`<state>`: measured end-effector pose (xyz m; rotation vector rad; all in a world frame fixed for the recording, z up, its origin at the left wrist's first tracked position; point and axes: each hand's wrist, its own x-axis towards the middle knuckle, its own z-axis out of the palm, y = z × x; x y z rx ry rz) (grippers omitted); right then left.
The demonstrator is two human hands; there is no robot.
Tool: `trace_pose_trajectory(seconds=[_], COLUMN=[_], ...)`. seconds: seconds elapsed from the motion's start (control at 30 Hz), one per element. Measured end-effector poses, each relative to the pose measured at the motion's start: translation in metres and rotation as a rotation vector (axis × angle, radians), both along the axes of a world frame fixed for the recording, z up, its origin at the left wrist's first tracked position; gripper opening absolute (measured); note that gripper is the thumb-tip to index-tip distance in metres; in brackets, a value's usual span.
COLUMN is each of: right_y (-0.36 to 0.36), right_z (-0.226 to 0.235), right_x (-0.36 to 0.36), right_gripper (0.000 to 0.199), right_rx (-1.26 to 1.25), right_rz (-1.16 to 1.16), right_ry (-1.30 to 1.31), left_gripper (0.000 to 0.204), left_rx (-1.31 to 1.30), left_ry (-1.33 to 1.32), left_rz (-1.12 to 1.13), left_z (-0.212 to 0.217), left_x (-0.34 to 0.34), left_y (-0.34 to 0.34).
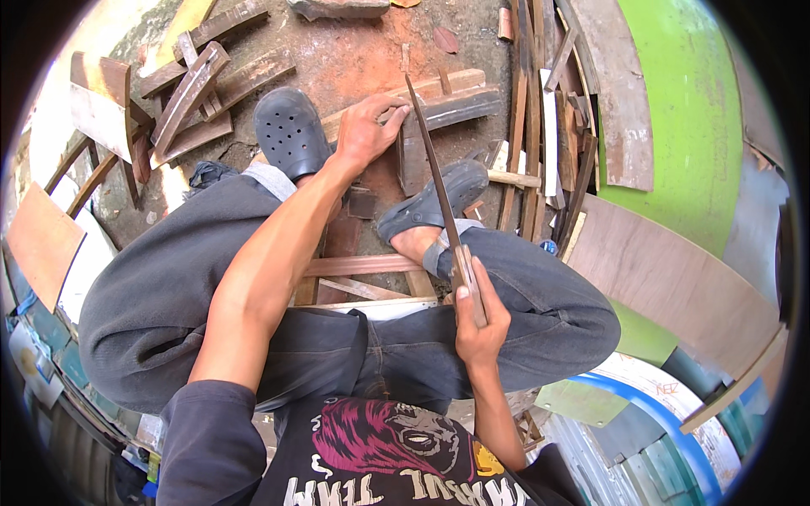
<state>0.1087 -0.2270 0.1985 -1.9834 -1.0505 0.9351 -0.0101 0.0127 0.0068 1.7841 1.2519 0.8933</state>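
My right hand (483, 325) is wrapped round the wooden handle (469, 287) of a handsaw. Its long, narrow brown blade (437, 173), seen nearly edge-on, points away from me, and the tip reaches just right of my left fingers. Beyond my knees, my left hand (369, 131) is closed, with fingers and thumb bent over a wooden piece that it partly hides. Beside that hand lie a dark-faced plank (460, 106) and a paler strip of wood (464, 80). Another dark wood piece (412, 164) extends toward me below them. Whether the blade touches wood, I cannot tell.
My feet, in dark clogs (291, 126), flank the work spot. Scrap wood (198, 93) is heaped at the far left; long strips (527, 110) lie at the right beside a green panel (683, 110) and a curved plywood sheet (666, 270). A wooden frame (363, 266) sits between my legs.
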Motion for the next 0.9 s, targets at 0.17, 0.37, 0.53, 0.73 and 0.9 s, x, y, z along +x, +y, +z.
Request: trace_pose_trajectory(seconds=[0.17,0.37,0.53,0.73,0.9], right_y=[0.117,0.045,0.015,0.136,-0.004], right_z=[-0.083,-0.026,-0.024,-0.070,-0.002], right_x=[0.001,0.002,-0.004,0.004,0.000], right_gripper=[0.043,0.042,0.041,0.042,0.044], right_rx=[0.198,0.099,0.131,0.199,0.066], right_rz=[-0.070,-0.027,-0.017,-0.031,-0.019], right_ry=[-0.027,-0.032,0.020,-0.058,0.012], left_gripper=[0.020,0.020,0.020,0.020,0.020], left_rx=[-0.011,-0.034,-0.027,-0.081,-0.015], left_ry=[0.055,0.104,0.077,0.161,0.116], left_rz=[-0.015,-0.075,0.022,-0.113,-0.047], left_z=[0.000,0.003,-0.002,0.019,0.006], left_x=[0.014,0.001,-0.002,0.018,0.003], left_y=[0.003,0.005,-0.007,0.004,0.002])
